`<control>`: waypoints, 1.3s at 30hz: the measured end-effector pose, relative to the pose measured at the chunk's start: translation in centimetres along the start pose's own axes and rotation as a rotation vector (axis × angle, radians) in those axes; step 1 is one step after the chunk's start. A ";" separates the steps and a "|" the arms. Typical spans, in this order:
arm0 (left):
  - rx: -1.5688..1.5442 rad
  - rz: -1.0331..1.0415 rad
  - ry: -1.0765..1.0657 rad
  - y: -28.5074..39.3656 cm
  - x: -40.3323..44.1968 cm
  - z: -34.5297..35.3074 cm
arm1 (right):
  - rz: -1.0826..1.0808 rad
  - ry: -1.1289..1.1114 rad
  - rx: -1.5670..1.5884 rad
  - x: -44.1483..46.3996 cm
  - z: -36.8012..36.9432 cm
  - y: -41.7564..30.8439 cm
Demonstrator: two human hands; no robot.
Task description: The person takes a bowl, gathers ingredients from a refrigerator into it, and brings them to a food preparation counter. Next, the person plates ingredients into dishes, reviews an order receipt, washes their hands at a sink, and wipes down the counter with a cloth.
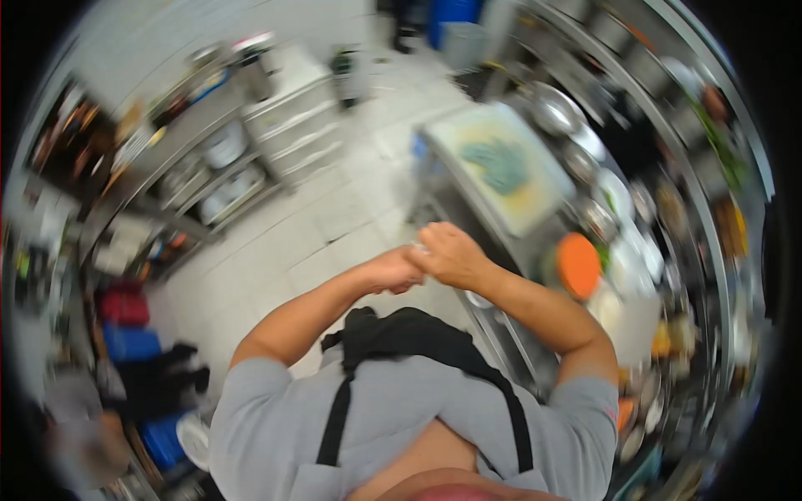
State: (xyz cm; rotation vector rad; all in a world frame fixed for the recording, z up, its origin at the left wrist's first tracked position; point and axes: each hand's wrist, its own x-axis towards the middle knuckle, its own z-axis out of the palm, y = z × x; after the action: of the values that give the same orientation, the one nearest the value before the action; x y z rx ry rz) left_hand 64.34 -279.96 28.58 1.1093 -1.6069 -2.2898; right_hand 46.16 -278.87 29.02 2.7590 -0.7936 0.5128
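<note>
My left hand (395, 270) and my right hand (454, 254) meet in front of my black apron (409, 334), above the tiled floor. The fingers of both are curled closed and touch each other. A small pale spot shows between them, but I cannot make out what it is. Nearest to my right hand is a steel counter with a white cutting board (535, 188). A crumpled blue-green thing (499, 164) lies on the board, with yellowish stains around it. An orange lid (578, 265) on a container is close to my right forearm.
Metal bowls (555, 109) and white plates crowd the counter on the right, under steel shelves. At the upper left are a white drawer unit (292, 113) and a steel table with shelves. Another person (88, 434) is blurred at the lower left.
</note>
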 end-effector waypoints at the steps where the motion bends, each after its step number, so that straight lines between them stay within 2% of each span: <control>1: 0.123 0.046 0.147 -4.4 2.0 -2.1 | -0.032 0.032 0.038 1.4 3.4 0.3; 3: 0.148 -0.081 0.236 -7.4 2.2 -5.3 | -0.025 -0.008 -0.005 3.8 9.7 -0.6; 4: 0.345 -0.075 0.316 -10.6 3.3 -7.0 | -0.022 -0.030 -0.055 4.1 13.6 -1.5; 7: 0.871 -0.024 0.555 -16.3 1.0 -8.4 | 0.090 -0.358 0.173 5.2 20.7 -5.2; 8: 0.853 -0.035 0.600 -16.8 0.3 -8.8 | 0.140 -0.450 0.268 6.2 21.5 -6.3; 9: 0.874 -0.163 0.626 -17.4 -0.3 -8.9 | 0.099 -0.447 0.276 7.0 21.8 -6.6; 10: 0.891 -0.297 0.640 -18.2 -1.4 -9.2 | 0.133 -0.557 0.361 8.2 21.6 -7.4; 11: 0.876 -0.324 0.661 -18.9 -2.2 -9.7 | 0.172 -0.667 0.446 9.3 21.7 -8.3; 13: 0.995 -0.287 0.680 -19.8 -2.6 -10.5 | 0.147 -0.661 0.569 9.7 23.9 -8.5; 18: 1.051 -0.299 0.659 -18.6 -1.5 -12.8 | 0.325 -0.742 0.589 10.9 25.3 -6.7; 21: 1.118 -0.189 0.636 -18.8 1.8 -14.4 | 0.384 -0.693 0.679 9.9 25.6 -3.9; 23: 1.088 -0.036 0.612 -17.5 4.1 -15.5 | 0.350 -0.751 0.823 9.4 25.2 -1.0; 24: 1.034 0.164 0.653 -20.6 6.8 -17.9 | 0.350 -0.767 0.805 8.4 24.8 0.6; 25: 1.105 -0.106 0.645 -24.0 10.7 -20.9 | 0.364 -0.789 0.789 7.3 24.2 2.0; 26: 1.013 -0.097 0.740 -23.0 11.6 -22.1 | 0.513 -0.765 0.678 7.4 20.8 3.1; 27: 0.847 -0.024 0.751 -23.1 12.5 -24.0 | 0.588 -0.679 0.750 6.8 18.2 4.7; 28: 0.525 -0.327 0.781 -23.1 12.9 -25.8 | 0.633 -0.584 0.820 5.9 16.2 6.6; 29: 0.086 -0.364 0.810 -21.5 12.7 -26.0 | 0.716 -0.560 0.820 4.5 14.8 8.5; 31: -0.229 -0.482 0.848 -23.6 14.2 -30.1 | 0.764 -0.394 1.027 1.7 12.6 10.6; 33: -0.290 -0.428 0.782 -21.8 16.2 -33.1 | 0.892 -0.303 0.979 -0.8 9.3 11.7; 35: -0.381 -0.267 0.753 -20.2 19.6 -35.1 | 1.150 -0.199 0.979 -3.7 7.2 12.1; 36: -0.270 -0.209 0.729 -19.5 22.1 -37.0 | 1.167 -0.203 0.975 -4.8 6.8 12.0; 37: -0.044 -0.203 0.759 -16.7 24.3 -37.8 | 1.279 -0.132 0.965 -5.7 6.5 11.4; 38: 0.169 -0.143 0.831 -13.2 26.1 -37.5 | 1.390 -0.058 0.950 -6.5 6.3 10.7; 39: 0.317 -0.042 0.850 -9.0 27.9 -36.7 | 1.410 -0.056 0.944 -7.3 6.3 10.0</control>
State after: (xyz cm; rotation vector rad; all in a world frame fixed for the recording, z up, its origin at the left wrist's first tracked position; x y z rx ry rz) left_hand 69.92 -317.77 1.32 1.8476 -1.5610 -1.2572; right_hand 36.59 -285.68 21.56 2.2585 -3.1128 1.2322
